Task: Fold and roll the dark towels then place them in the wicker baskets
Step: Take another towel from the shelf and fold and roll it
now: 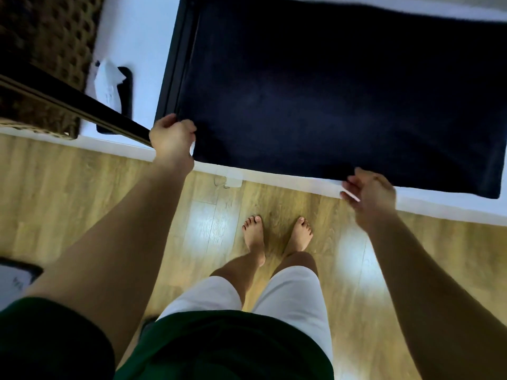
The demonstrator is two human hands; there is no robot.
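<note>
Navy towel [329,91] lies flat along the near edge of the white surface [131,37]. The left hand [172,138] pinches its near-left corner. The right hand [369,193], blurred, hovers loose-fingered at the hem, apparently gripping nothing. Lifting one-sided could skew the fold.

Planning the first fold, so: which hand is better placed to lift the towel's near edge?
Probably left. The left hand curls round the towel's near corner; the right hand is blurred at the near edge, and whether it holds anything is unclear.
</note>
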